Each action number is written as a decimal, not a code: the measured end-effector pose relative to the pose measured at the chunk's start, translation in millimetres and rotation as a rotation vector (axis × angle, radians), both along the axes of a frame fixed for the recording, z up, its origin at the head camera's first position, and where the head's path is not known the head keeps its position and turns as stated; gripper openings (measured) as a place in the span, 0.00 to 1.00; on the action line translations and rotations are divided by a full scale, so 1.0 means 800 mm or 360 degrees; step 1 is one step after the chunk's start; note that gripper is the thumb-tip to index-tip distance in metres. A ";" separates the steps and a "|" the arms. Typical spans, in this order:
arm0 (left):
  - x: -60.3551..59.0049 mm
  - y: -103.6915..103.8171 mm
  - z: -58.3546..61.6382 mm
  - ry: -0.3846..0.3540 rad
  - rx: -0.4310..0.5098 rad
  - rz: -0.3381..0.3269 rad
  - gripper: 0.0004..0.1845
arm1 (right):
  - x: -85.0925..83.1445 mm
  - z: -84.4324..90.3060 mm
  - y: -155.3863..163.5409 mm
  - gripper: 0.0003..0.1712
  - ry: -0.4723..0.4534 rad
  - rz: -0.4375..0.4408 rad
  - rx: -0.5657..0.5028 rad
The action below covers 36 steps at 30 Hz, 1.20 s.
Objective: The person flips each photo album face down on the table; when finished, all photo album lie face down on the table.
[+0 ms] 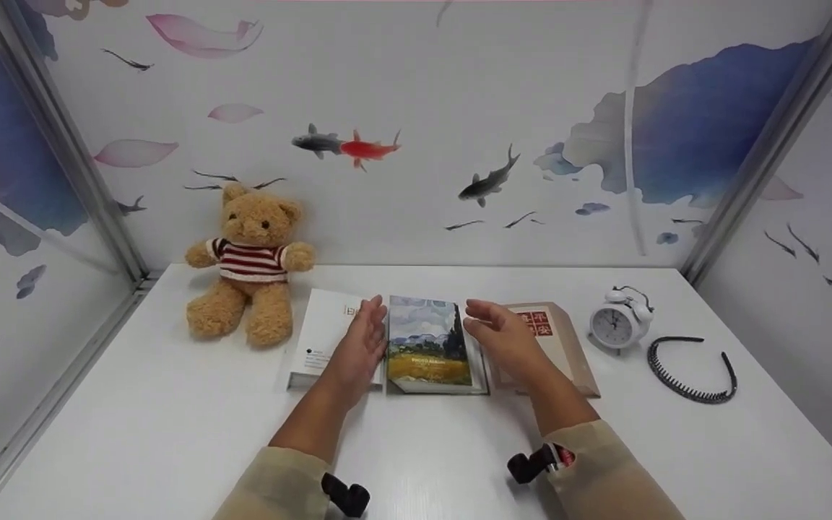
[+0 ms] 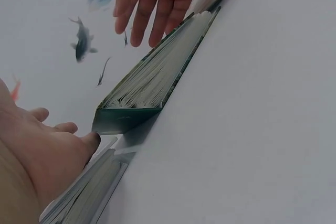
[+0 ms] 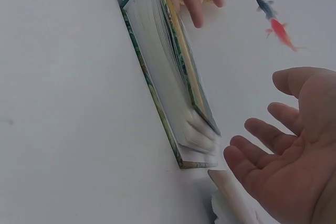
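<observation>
White bench (image 1: 170, 433) carries three books side by side: a white book (image 1: 326, 328), a painted-cover book (image 1: 428, 347) in the middle and a brown book (image 1: 557, 339). The left hand (image 1: 358, 347) hovers with straight fingers over the seam between the white and painted books; the right hand (image 1: 506, 339) hangs wide and relaxed just beside the painted book, holding nothing. A teddy bear (image 1: 250, 267), alarm clock (image 1: 618, 321) and black headband (image 1: 690, 368) stand apart.

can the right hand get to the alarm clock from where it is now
Probably yes. The right hand hovers open over the brown book, and the alarm clock stands just beyond that book on bare table, with nothing between them.
</observation>
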<state>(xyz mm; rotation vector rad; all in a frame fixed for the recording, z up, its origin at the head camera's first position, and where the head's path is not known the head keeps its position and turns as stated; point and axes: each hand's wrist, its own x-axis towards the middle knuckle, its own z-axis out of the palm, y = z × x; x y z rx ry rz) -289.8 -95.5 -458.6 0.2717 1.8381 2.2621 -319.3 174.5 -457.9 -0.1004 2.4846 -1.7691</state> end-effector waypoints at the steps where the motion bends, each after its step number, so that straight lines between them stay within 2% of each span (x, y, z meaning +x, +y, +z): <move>1: 0.001 0.001 0.000 -0.0021 -0.0005 -0.0013 0.41 | 0.001 -0.001 -0.001 0.30 0.0003 0.0009 -0.0010; 6: 0.001 0.003 -0.001 -0.0108 -0.0014 -0.0039 0.41 | 0.005 -0.005 -0.005 0.34 -0.0049 0.0085 -0.0028; 13: 0.000 0.004 0.001 -0.0184 0.0009 -0.0042 0.42 | 0.008 -0.006 -0.010 0.35 -0.0094 0.0124 0.0052; 20: 0.002 0.007 0.002 -0.0125 0.0016 -0.0033 0.41 | 0.011 -0.005 -0.014 0.36 -0.0087 0.0176 0.0088; 24: 0.004 0.011 0.006 -0.0077 0.0052 -0.0034 0.39 | 0.013 -0.003 -0.019 0.39 -0.0094 0.0215 0.0036; 28: 0.005 0.014 0.008 -0.0065 0.0124 -0.0081 0.38 | 0.017 0.002 -0.026 0.41 -0.0138 0.0265 -0.0032; 36: 0.006 0.014 0.006 -0.0058 0.0208 -0.0063 0.37 | 0.021 0.002 -0.030 0.42 -0.0156 0.0278 0.0070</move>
